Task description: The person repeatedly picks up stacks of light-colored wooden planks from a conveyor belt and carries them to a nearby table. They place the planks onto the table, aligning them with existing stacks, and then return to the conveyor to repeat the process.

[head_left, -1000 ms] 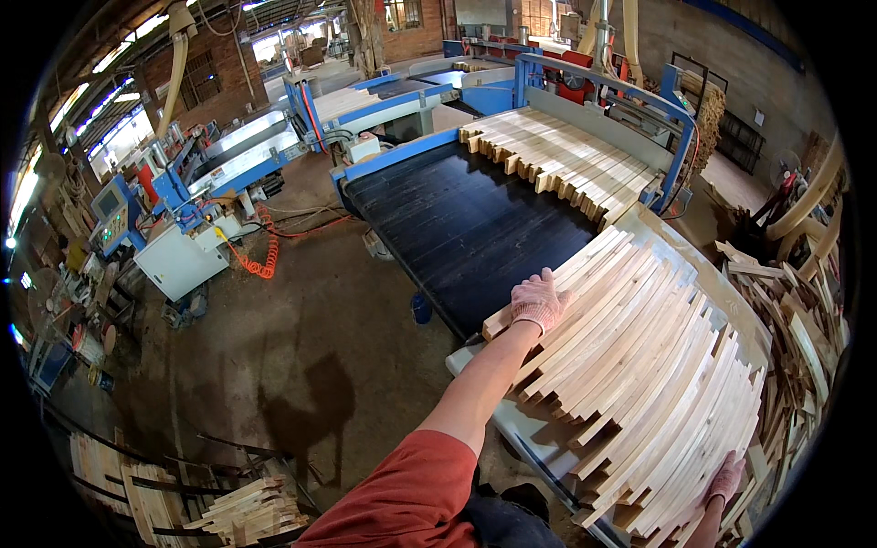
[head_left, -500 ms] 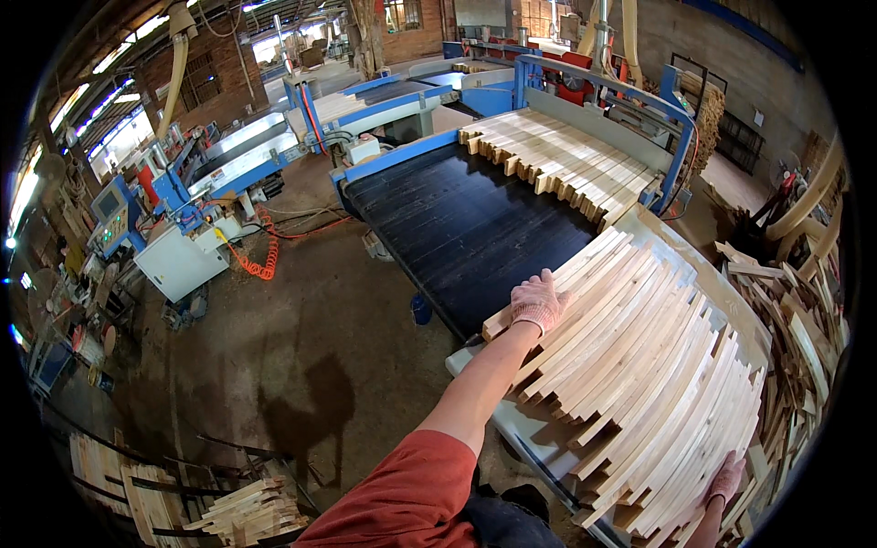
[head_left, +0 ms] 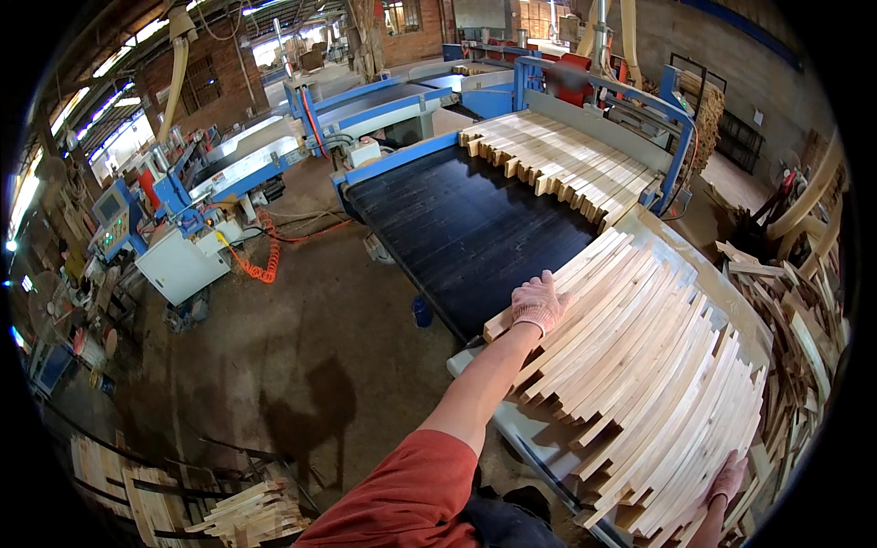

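Observation:
A wide row of pale wooden strips [head_left: 630, 356] lies side by side with staggered ends, partly on a smooth grey table [head_left: 539, 447]. My left hand [head_left: 539, 303], in a pinkish knit glove, is closed over the row's left edge, beside the black conveyor belt [head_left: 475, 237]. At the near right, my right hand [head_left: 728, 478], gloved alike, curls against the outer strip; its fingers are partly hidden. Between them the strips sit close together, some ends jutting toward me.
Another row of strips [head_left: 566, 160] rests on the belt's far side, under a blue frame [head_left: 681, 137]. Scrap wood [head_left: 795, 338] heaps at right. A white cabinet [head_left: 183, 265] with an orange coiled hose [head_left: 265, 260] stands left. More strips [head_left: 251, 513] are stacked lower left.
Both hands and the near strips stay practically in place. On the far conveyor, the pale wood seen before has moved off its earlier spot, where dark belt now shows.

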Available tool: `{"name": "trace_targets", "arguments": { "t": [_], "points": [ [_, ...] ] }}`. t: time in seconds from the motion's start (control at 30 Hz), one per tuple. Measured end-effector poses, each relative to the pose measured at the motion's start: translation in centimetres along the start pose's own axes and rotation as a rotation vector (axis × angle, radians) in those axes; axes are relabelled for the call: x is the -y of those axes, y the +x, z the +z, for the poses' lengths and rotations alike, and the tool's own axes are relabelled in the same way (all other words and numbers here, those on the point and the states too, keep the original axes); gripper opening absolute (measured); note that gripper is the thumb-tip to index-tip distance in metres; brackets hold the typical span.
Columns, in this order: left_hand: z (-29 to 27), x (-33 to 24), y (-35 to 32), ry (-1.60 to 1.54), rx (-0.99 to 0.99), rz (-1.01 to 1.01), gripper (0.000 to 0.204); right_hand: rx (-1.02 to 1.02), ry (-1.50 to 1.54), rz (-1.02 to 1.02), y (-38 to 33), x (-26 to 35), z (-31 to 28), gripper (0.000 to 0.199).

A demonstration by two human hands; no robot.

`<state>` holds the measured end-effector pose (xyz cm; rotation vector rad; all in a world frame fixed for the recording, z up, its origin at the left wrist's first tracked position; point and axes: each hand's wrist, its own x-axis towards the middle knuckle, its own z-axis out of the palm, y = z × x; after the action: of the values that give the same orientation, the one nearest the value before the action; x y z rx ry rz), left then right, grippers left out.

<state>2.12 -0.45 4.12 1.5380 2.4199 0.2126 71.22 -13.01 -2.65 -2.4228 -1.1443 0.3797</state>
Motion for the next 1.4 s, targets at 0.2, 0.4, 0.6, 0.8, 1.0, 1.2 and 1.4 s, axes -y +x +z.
{"name": "trace_targets", "arguments": {
  "t": [0.2,0.4,0.6,0.8,1.0,1.2,1.4],
  "points": [
    [0.9,-0.1,0.2,0.038,-0.089,0.003,0.082,0.023,0.063,-0.019,0.4,-0.4,0.1,0.088],
    [1.2,0.1,0.3,0.026,-0.110,0.010,0.082,0.034,0.085,-0.046,0.6,-0.9,0.1,0.088],
    [1.0,0.3,0.2,0.010,-0.100,0.011,0.081,0.054,0.074,-0.039,0.4,-0.4,-0.1,0.088],
    [0.4,-0.2,-0.2,0.001,-0.063,0.007,0.083,-0.118,0.095,-0.107,2.0,-2.7,1.3,0.076],
    [0.1,0.1,-0.1,0.008,-0.040,-0.011,0.084,0.009,-0.022,0.048,-1.0,1.7,-0.4,0.087],
    [0.6,-0.1,0.2,0.026,-0.074,-0.008,0.087,0.024,-0.033,0.046,-0.5,0.9,-0.6,0.089],
    [0.4,0.1,0.1,0.019,-0.046,-0.002,0.087,0.021,-0.021,0.030,-0.7,1.1,-0.5,0.090]
  ]
}}
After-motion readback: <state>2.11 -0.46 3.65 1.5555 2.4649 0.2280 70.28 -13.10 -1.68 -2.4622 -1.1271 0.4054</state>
